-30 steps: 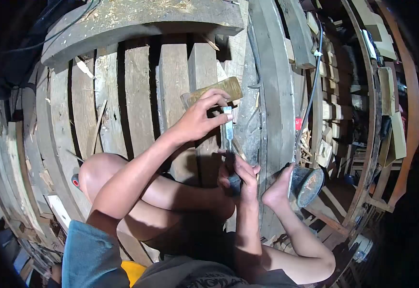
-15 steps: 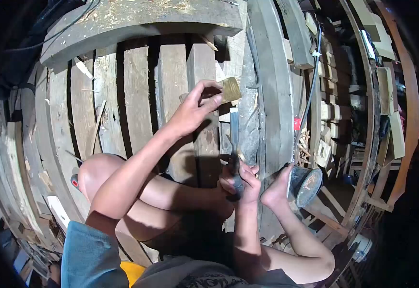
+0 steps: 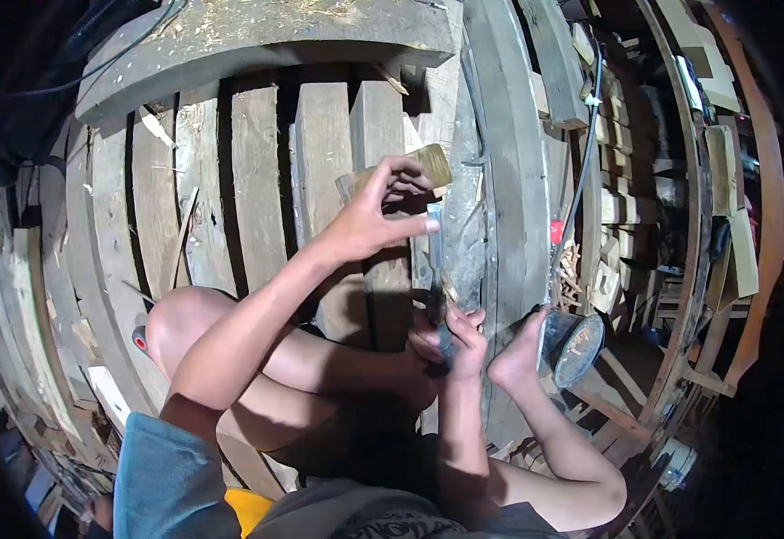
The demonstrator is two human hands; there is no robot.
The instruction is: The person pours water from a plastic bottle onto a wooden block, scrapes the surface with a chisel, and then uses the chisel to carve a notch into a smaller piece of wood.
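My left hand (image 3: 381, 211) is curved over a short wooden block (image 3: 433, 165), which lies across the slats. Its fingers overlap the block's near side, while the thumb stretches well apart from them. That thumb's tip is right at the bright end of a chisel-like tool (image 3: 438, 235) with a long, flat, blue-grey blade. Lower down, my right hand (image 3: 456, 344) is wrapped round the tool's dark lower part, with the blade pointing away from me. The handle is mostly hidden inside that fist, just beside my bare foot (image 3: 516, 357).
A thick beam (image 3: 266, 40) strewn with wood shavings lies across the far side. Spaced wooden slats (image 3: 257, 171) form the surface under my legs. At right are a dark round container (image 3: 580, 350), a cable (image 3: 580, 162) and stacked wood pieces (image 3: 621, 171).
My left hand's thumb has swung away from the block down to the blade's end, and its fingers have spread. The block, tool and right hand look unmoved.
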